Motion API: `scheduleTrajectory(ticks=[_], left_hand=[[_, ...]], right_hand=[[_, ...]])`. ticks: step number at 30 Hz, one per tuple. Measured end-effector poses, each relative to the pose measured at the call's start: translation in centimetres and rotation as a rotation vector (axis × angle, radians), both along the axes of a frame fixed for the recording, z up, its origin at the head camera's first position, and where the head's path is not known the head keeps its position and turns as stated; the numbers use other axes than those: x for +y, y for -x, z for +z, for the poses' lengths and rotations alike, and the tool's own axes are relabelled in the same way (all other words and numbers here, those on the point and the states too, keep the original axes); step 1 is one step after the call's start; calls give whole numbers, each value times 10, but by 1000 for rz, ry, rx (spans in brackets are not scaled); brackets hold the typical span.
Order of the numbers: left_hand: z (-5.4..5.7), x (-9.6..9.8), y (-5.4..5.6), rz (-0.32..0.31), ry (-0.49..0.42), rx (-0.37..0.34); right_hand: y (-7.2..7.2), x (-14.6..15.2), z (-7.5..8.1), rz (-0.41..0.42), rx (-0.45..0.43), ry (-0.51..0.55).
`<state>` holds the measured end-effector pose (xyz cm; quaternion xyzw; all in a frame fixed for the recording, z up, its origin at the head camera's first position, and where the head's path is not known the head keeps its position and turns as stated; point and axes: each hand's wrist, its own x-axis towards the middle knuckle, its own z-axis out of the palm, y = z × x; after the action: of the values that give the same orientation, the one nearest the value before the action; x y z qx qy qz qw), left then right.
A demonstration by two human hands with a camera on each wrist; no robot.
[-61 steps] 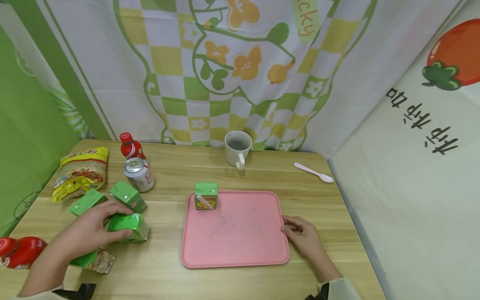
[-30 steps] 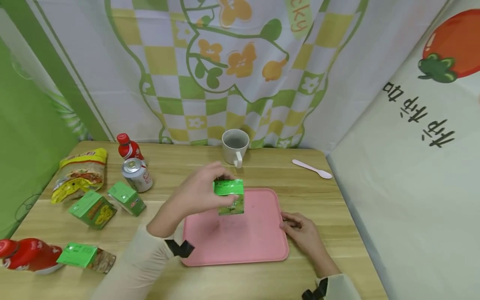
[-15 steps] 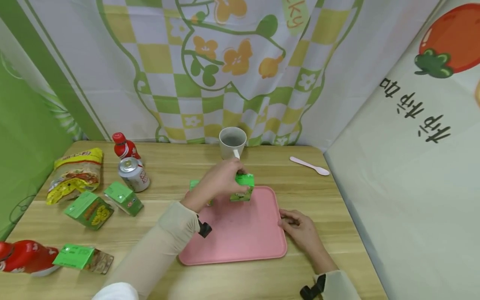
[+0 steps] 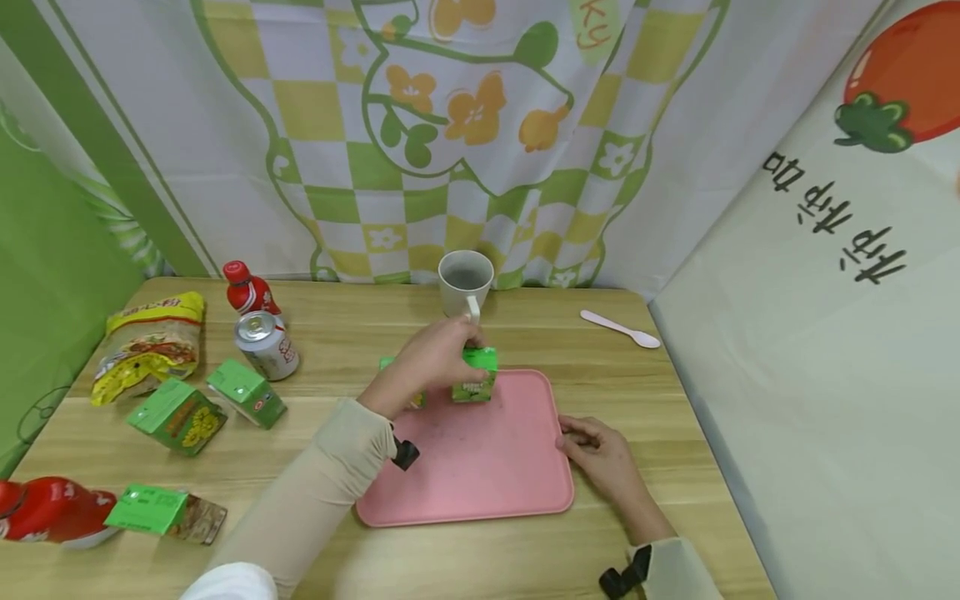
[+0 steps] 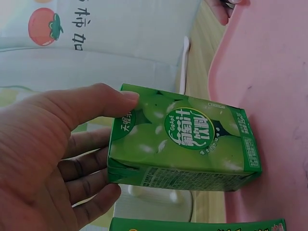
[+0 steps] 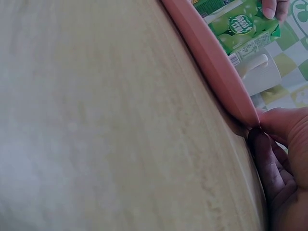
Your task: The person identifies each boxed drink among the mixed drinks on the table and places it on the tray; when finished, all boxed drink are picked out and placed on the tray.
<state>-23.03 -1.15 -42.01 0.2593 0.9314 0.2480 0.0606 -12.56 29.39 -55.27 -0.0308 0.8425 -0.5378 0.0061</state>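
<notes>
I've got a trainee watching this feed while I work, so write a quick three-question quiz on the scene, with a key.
1. Which English word is printed on the juice box in the left hand? A: apple. B: grape. C: orange.
2. True or false: the right hand is holding the can.
3. In the head view, which utensil lies to the right of the mug?

Key: 1: B. 2: False; it pinches the edge of the pink tray. 3: The pale pink spoon.

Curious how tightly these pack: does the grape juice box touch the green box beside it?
Apart: in the left wrist view, the mug and pink tray show through a gap between the grape juice box and the other green box.
</notes>
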Motion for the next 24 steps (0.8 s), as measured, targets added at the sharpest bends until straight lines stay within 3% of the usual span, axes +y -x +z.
scheduleTrajectory(ticks=[19, 24], left_hand=[[-5, 1, 3, -29, 72, 25], [-7, -6, 4, -76, 0, -5]], right_hand=[[0, 2, -1, -2, -23, 8], [1, 2, -2, -6, -29, 10]])
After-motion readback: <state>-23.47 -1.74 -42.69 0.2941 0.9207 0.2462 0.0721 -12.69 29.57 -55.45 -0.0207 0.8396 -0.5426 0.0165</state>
